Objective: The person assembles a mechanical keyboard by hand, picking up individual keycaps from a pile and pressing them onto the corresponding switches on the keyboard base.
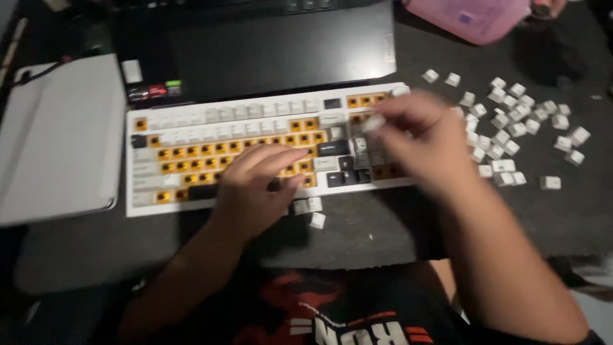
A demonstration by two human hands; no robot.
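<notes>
The dark worktop (383,236) carries a white mechanical keyboard (191,121) with bare orange switches. Left hand (255,185) lies released on its front edge. Right hand (415,137) pinches a white keycap (373,122). Loose keycaps (511,128) crowd the right.

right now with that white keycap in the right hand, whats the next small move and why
Probably lower the right hand and press its white keycap onto a bare orange switch just beneath it; that corner of the keyboard shows uncovered switches, and the left hand already rests on the board.
</notes>
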